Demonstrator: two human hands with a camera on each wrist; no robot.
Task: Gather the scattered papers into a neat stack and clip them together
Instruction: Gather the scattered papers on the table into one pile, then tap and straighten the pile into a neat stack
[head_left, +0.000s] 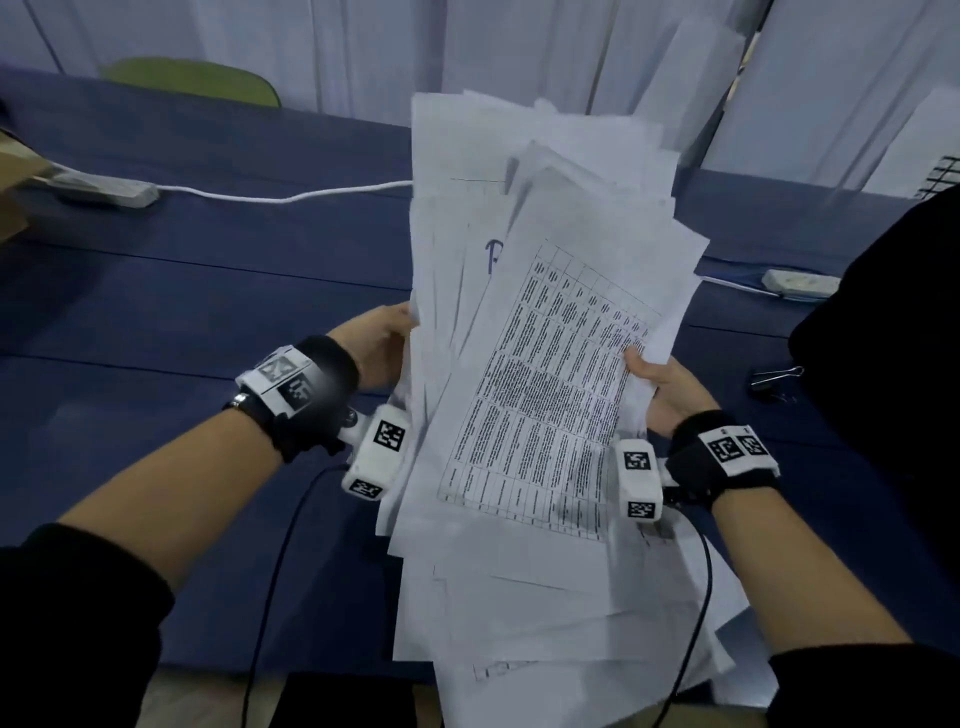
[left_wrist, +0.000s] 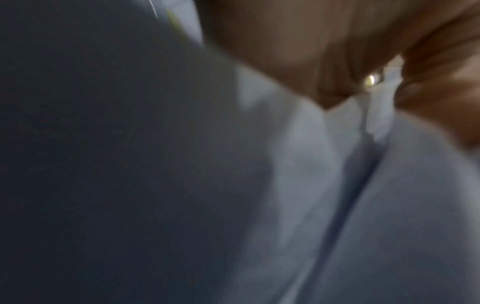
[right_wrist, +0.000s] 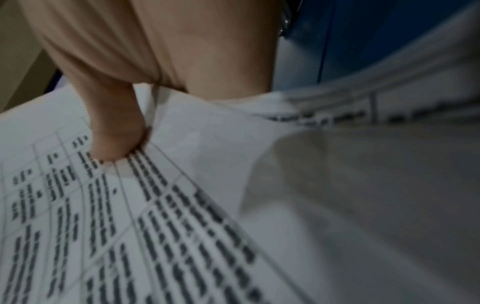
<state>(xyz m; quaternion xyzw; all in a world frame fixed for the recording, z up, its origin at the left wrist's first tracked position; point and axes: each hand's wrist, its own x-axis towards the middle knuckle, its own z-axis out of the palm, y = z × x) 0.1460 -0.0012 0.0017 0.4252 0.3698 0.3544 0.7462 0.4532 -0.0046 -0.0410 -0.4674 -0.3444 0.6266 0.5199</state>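
Blue table (head_left: 182, 312): papers (head_left: 540, 395) fanned loosely, long axis running away from me, my left hand (head_left: 382, 345) and right hand (head_left: 665, 389) gripping opposite edges — binder clip (head_left: 774, 376) just beyond my right hand.

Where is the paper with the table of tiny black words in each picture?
Head: the printed table sheet lies on top of the fanned papers, middle of the picture, between both hands.
Left wrist: not in it; only blurred blank paper shows.
Right wrist: it fills the lower left.
Shared landmark: the right hand, whose thumb presses the sheet's edge.
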